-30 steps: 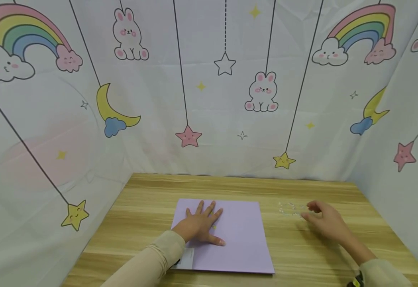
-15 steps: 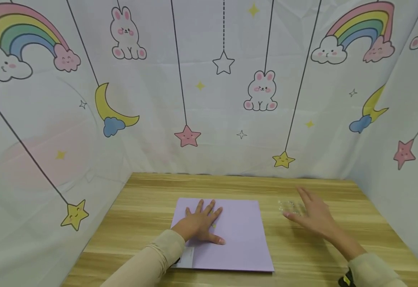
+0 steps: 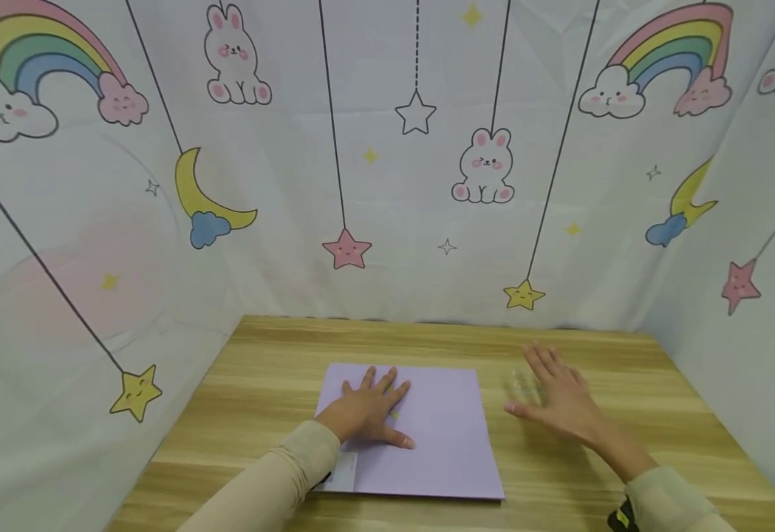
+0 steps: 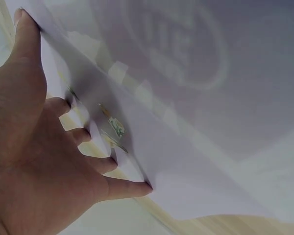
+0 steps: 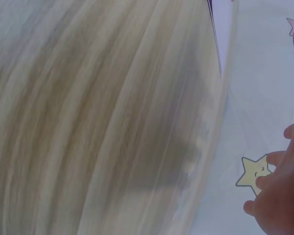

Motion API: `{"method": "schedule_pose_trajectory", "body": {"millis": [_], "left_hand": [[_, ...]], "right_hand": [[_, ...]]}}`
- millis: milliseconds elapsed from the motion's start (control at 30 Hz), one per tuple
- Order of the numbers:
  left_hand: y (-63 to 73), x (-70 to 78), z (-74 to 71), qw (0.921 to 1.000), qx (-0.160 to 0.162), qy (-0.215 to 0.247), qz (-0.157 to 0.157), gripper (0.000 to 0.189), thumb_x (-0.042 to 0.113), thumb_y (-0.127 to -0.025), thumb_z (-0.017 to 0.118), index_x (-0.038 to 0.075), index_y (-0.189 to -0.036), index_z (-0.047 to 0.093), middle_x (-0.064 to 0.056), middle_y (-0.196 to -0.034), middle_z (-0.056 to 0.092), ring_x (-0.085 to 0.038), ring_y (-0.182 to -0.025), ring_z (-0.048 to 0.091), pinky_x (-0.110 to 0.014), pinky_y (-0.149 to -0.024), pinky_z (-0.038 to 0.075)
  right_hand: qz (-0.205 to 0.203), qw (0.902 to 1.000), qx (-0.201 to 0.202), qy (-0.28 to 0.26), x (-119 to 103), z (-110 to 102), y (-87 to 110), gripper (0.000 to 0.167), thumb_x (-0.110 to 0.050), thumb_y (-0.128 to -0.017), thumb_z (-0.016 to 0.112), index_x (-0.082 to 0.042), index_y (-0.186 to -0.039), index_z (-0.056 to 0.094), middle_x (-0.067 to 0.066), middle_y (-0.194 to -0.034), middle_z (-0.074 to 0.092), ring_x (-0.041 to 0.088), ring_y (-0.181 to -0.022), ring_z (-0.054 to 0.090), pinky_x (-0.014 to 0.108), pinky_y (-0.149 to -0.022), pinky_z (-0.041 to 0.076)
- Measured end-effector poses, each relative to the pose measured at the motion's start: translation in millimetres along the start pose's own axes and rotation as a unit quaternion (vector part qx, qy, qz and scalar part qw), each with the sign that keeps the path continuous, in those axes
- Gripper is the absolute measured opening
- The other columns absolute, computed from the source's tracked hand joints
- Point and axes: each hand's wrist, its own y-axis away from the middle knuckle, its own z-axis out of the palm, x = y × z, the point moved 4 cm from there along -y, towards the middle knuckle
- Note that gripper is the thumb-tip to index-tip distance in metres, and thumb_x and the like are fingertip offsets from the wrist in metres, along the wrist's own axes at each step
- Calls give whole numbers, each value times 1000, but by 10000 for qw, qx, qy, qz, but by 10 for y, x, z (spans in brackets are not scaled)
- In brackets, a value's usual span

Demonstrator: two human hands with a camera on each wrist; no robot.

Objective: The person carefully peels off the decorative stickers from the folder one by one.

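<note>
My left hand (image 3: 367,414) lies with spread fingers on a flat lilac board (image 3: 447,443), which may be a book or folder cover. Small yellow and green printed marks (image 4: 115,126) on the board show by its fingers in the left wrist view. My right hand (image 3: 563,403) is held to the right of the board, fingers straight and thumb apart, with nothing gripped. Left of its palm, a small cluster of clear, shiny bits (image 3: 523,384) is on the table, blurred and partly covered by the hand. A few of these glints also show beyond the hand's shadow in the right wrist view.
A pale rectangular label (image 3: 344,473) is at the board's near left corner. The wood-grain table (image 3: 281,347) runs back to a white cloth backdrop (image 3: 414,185) with rabbits, stars and rainbows, which also closes in both sides.
My right hand has moved left over the clear bits, and its fingers have straightened from a bent, pinch-like pose. My left hand has stayed on the lilac board.
</note>
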Motion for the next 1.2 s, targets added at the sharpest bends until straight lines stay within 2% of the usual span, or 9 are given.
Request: {"method": "schedule_pose_trajectory", "body": {"millis": [167, 333, 633, 900, 1033, 1200], "left_hand": [[-10, -14, -42, 9999, -47, 109, 11, 113, 82, -80, 71, 27, -169, 31, -7, -177, 17, -45, -161, 12, -79, -114, 25], [12, -47, -43, 9994, -121, 333, 27, 111, 79, -80, 74, 26, -168, 34, -8, -177, 19, -46, -160, 12, -80, -114, 25], [54, -266, -54, 9977, 108, 567, 366, 106, 79, -84, 72, 22, -167, 37, -13, -175, 23, -45, -160, 16, -76, -118, 22], [111, -487, -8, 9968, 262, 740, 167, 110, 82, -83, 69, 21, -168, 35, -15, -175, 20, -48, -160, 13, -76, -120, 14], [106, -536, 28, 9969, 281, 718, 171, 113, 85, -82, 66, 21, -169, 32, -15, -176, 18, -48, -160, 10, -78, -120, 12], [132, -570, -23, 9967, 346, 720, 166, 113, 84, -82, 68, 20, -168, 34, -15, -175, 21, -50, -159, 13, -79, -118, 14]], "right_hand": [[-39, 9999, -24, -124, -92, 79, -33, 112, -69, -89, 72, -15, -171, 20, 21, -174, 21, 51, -158, 14, 81, -115, 16], [-99, 9998, -67, -162, -194, 192, -30, 111, -69, -89, 72, -11, -170, 23, 22, -173, 22, 52, -158, 15, 79, -116, 18], [-420, 9986, 142, -271, -321, 198, -105, 106, -67, -89, 73, -14, -169, 27, 22, -170, 30, 51, -157, 20, 75, -116, 25], [-639, 9961, 199, -572, -471, 223, -211, 103, -63, -89, 75, -7, -165, 35, 18, -168, 39, 50, -155, 26, 73, -118, 25], [-677, 9961, 156, -551, -559, 248, -255, 102, -65, -90, 73, -6, -164, 37, 18, -166, 40, 49, -156, 27, 74, -117, 26], [-696, 9959, 66, -576, -665, 252, -314, 100, -67, -91, 71, -7, -164, 38, 15, -167, 41, 46, -156, 29, 72, -118, 26]]}}
